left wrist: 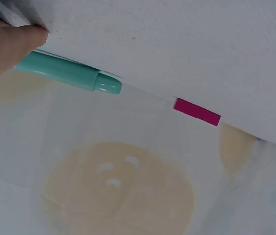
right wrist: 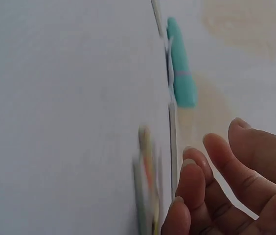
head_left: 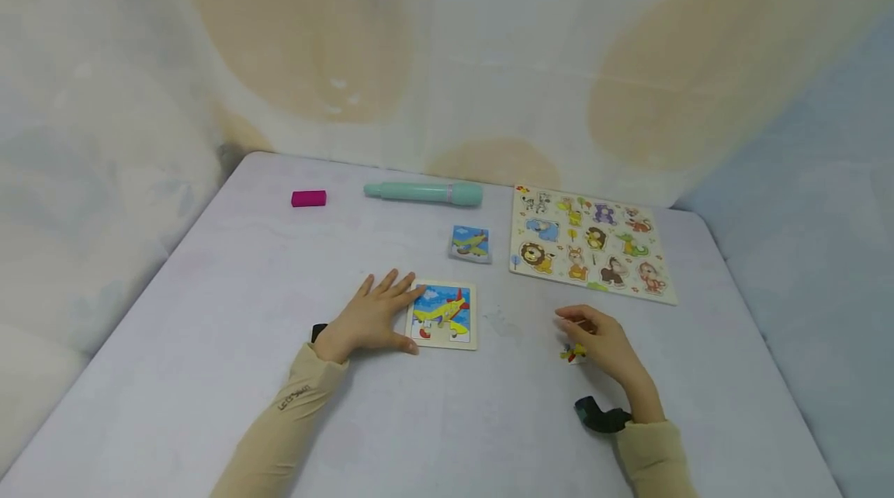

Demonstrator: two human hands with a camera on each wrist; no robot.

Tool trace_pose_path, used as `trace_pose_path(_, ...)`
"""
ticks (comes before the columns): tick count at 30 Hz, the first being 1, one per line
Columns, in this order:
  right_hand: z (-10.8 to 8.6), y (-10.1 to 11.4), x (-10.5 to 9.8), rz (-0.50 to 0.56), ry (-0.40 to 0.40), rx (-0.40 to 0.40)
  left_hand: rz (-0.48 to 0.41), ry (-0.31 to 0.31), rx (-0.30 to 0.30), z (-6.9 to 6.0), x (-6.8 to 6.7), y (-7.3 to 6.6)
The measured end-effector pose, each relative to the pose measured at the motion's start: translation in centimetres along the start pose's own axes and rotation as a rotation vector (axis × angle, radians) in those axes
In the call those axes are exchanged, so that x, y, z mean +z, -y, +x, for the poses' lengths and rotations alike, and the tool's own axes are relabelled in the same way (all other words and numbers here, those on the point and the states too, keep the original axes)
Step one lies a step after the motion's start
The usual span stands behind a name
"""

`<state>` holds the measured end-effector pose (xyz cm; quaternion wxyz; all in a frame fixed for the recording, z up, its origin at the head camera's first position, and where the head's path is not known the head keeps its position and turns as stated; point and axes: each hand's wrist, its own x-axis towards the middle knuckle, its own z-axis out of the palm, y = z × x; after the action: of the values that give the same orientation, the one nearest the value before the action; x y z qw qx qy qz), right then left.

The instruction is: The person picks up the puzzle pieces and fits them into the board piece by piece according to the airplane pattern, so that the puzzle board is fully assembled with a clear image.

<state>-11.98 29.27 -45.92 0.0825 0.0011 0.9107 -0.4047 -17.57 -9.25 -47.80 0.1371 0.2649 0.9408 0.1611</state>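
Observation:
A small square airplane puzzle (head_left: 441, 315) in a wooden frame lies in front of me, with white gaps along its lower part. My left hand (head_left: 373, 318) rests with fingers spread on its left side, fingertips over the frame's edge. My right hand (head_left: 599, 339) hovers to the right, fingers loosely bent and the thumb apart from them, nothing between. Just under it lie several loose puzzle pieces (head_left: 573, 353), partly hidden by the hand. The right wrist view shows these pieces (right wrist: 148, 181) blurred beside the fingers (right wrist: 192, 183).
A small airplane picture packet (head_left: 470, 243) lies behind the puzzle. Farther back are a mint-green tube (head_left: 423, 192) and a magenta block (head_left: 309, 198). At the back right sits a wooden animal puzzle board (head_left: 590, 243). Cloth walls (head_left: 447, 56) border the table.

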Motion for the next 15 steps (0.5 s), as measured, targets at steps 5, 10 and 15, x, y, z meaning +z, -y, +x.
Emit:
trace_pose_path(5, -2.0, -2.5, -1.1, 0.011, -0.040, -0.014, 0.003, 0.007, -0.008, 0.0, -0.2, 0.0)
trace_pose_path(10, -2.4, -3.4, -1.3, 0.013, -0.006, -0.033, -0.001, 0.002, -0.001, -0.2, -0.4, -0.2)
trace_pose_path(15, -2.4, -3.7, -1.2, 0.002, 0.001, -0.019, -0.008, -0.002, 0.013, -0.2, -0.5, -0.4)
